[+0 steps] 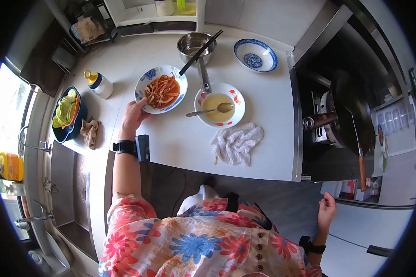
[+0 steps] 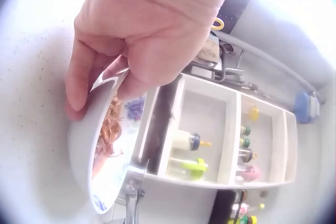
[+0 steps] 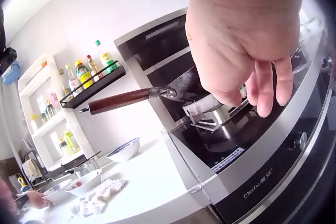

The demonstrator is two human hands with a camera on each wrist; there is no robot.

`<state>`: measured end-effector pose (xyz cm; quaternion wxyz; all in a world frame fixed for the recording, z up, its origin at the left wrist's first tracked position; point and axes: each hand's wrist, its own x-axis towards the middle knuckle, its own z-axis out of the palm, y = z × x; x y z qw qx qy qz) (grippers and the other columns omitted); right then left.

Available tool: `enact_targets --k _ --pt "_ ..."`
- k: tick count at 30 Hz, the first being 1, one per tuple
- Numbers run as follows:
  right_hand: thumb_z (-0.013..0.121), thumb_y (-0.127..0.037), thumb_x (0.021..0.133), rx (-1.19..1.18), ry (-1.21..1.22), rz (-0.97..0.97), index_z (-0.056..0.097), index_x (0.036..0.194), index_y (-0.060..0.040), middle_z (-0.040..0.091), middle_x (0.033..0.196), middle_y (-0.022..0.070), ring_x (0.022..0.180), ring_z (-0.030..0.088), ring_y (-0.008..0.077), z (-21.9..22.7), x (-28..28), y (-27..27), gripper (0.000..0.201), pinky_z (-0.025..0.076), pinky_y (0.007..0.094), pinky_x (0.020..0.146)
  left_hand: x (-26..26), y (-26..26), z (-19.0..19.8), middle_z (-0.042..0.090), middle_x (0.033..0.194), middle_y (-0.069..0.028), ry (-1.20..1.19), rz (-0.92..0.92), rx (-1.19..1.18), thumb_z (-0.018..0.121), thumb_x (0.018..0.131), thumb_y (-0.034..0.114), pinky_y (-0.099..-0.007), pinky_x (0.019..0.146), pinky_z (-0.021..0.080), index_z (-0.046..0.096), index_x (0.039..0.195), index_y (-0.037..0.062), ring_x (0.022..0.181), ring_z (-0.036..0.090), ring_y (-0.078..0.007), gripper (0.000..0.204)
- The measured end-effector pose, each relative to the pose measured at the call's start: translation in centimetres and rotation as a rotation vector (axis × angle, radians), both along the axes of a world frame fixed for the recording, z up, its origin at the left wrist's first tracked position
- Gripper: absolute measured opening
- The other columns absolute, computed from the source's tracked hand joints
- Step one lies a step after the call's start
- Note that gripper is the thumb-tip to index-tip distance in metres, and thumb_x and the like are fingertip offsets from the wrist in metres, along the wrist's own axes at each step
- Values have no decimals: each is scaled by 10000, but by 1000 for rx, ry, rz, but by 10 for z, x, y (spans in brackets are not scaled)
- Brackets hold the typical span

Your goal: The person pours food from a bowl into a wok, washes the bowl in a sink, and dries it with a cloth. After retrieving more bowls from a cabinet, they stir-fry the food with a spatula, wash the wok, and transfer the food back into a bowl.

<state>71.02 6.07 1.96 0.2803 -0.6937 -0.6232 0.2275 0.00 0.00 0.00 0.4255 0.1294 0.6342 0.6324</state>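
Observation:
My left hand [image 1: 133,116] grips the near-left rim of a white bowl with blue flowers [image 1: 146,79], holding reddish shredded food [image 1: 162,92]. In the left wrist view the thumb is at the rim and the fingers spread under the bowl's outer wall [image 2: 81,145]. Just right of it stands a red-patterned bowl [image 1: 239,113] of pale yellow liquid, with a metal spoon [image 1: 224,107] resting in it. My right hand [image 1: 327,211] hangs loosely curled and holds nothing, in front of the stove's edge. The right wrist view shows its fingers [image 3: 265,92] bent down, overlapping the stove.
Black chopsticks [image 1: 201,52] lie across a steel saucepan [image 1: 184,54] at the back. Nearby are a blue-and-white bowl [image 1: 253,60] and a crumpled white cloth [image 1: 238,143]. A wok [image 1: 351,124] with a spatula sits on the stove. Leftward are a yellow-capped bottle [image 1: 105,88] and a vegetable basin [image 1: 81,115].

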Motion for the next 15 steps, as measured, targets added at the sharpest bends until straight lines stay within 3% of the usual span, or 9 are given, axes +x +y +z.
enact_targets --k 4,8,10,11,12,13,15 --pt "556 28 793 -53 -5 76 592 1057 -27 600 965 85 823 568 140 8 -34 7 273 462 251 727 1 -5 -3 612 910 -216 25 29 43 547 846 113 -283 588 573 482 1045 -142 730 653 -255 330" --pt "568 25 790 -71 33 118 592 1056 -23 605 947 88 790 579 146 10 -31 19 271 477 260 698 12 -19 -21 614 930 -193 -50 130 80 542 860 108 -298 628 565 471 1057 -123 781 644 -241 312" --pt "574 17 789 -79 61 118 595 1050 -26 611 917 85 768 585 146 -1 -22 27 266 480 260 686 21 -39 -11 611 965 -172 3 157 9 553 846 83 -324 691 554 494 1071 -91 831 635 -236 290" --pt "580 8 787 -83 78 113 598 1045 -29 618 887 83 746 592 146 -6 -14 27 261 483 259 674 17 -46 -19 620 919 -144 -80 207 95 598 795 54 -328 608 549 536 1026 -48 753 636 -234 260" --pt "586 -2 786 -33 60 137 602 1038 -35 621 850 78 722 595 143 -19 -4 29 255 483 256 659 17 -58 -13 612 937 -157 -62 140 80 593 796 46 -333 630 551 529 1034 -63 776 635 -244 269" --pt "591 -12 784 14 35 153 607 1031 -41 623 814 74 698 598 140 -26 7 33 249 483 252 643 23 -64 -7 605 967 -170 -119 191 123 581 798 34 -355 679 550 521 1042 -75 817 631 -260 274" --pt "599 -30 782 8 41 150 613 1024 -55 622 774 65 679 596 134 -13 9 36 243 481 251 628 37 -77 11 596 998 -179 -78 177 129 580 794 30 -382 738 537 511 1049 -85 853 626 -280 288"
